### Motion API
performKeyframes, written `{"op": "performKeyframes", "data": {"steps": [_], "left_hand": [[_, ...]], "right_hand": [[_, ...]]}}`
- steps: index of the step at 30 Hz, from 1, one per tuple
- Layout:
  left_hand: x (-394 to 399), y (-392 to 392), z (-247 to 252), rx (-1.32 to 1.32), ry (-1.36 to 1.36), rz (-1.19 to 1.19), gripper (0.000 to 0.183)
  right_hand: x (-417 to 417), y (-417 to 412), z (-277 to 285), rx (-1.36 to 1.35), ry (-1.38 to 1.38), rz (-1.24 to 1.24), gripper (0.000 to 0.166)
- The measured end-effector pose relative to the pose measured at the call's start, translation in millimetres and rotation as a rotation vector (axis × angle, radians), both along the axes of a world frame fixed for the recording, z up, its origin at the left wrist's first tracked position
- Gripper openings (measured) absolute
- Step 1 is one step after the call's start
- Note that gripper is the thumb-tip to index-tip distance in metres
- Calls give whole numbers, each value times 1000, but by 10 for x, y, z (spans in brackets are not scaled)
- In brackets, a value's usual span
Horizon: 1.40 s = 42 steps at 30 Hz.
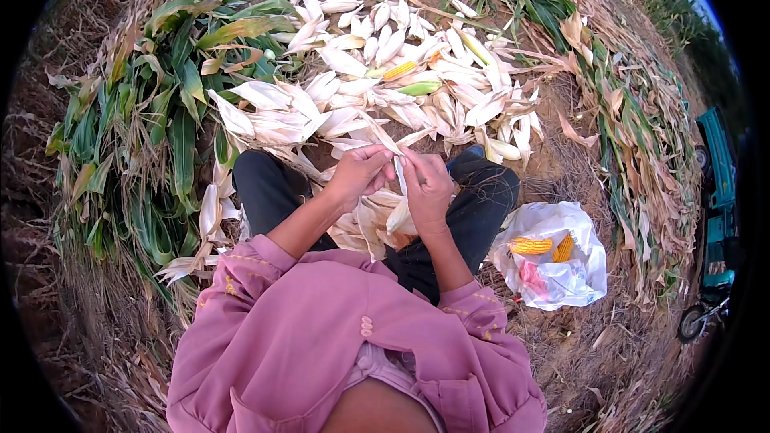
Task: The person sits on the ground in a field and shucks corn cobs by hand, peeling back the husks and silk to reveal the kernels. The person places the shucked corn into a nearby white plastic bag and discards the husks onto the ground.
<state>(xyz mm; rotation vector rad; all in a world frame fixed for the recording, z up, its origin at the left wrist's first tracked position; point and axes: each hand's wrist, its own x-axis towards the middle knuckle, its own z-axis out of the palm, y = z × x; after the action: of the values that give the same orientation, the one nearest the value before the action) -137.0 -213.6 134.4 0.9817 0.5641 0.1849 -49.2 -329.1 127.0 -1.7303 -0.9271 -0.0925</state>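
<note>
My left hand (360, 173) and my right hand (428, 185) meet above my lap, fingertips close together. Both pinch a pale, dry corn husk (382, 133). One strip points away from me above the fingers, and a narrow white strip (400, 175) hangs between the hands. Loose husks (343, 233) lie below them between my bent legs. Ahead of my knees spreads a heap of corn ears in whitish husks (385, 42). Among them shows a bare yellow ear (399, 70), near a green-husked one (419, 88).
On the right sits a white plastic bag (582, 291) holding two yellow ears (530, 246) and something pink. Green corn stalks (174, 108) are piled at left; drier stalks (643, 150) curve along the right. A teal motor vehicle (722, 159) stands at the far right edge.
</note>
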Motion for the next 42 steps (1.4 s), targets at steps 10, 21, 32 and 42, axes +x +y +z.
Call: {"op": "performKeyframes", "data": {"steps": [10, 21, 32, 42], "left_hand": [[-65, -36, 11, -38, -62, -12, 32], [-125, 111, 122, 10, -71, -143, 37], [-196, 91, -45, -396, -176, -159, 19], [-248, 34, 209, 1810, -230, -559, 15]], "right_hand": [[43, 0, 25, -124, -435, 50, 23], [33, -45, 92, 194, 1025, 472, 28], [143, -144, 160, 58, 849, 614, 16], [349, -80, 66, -364, 629, 393, 21]]}}
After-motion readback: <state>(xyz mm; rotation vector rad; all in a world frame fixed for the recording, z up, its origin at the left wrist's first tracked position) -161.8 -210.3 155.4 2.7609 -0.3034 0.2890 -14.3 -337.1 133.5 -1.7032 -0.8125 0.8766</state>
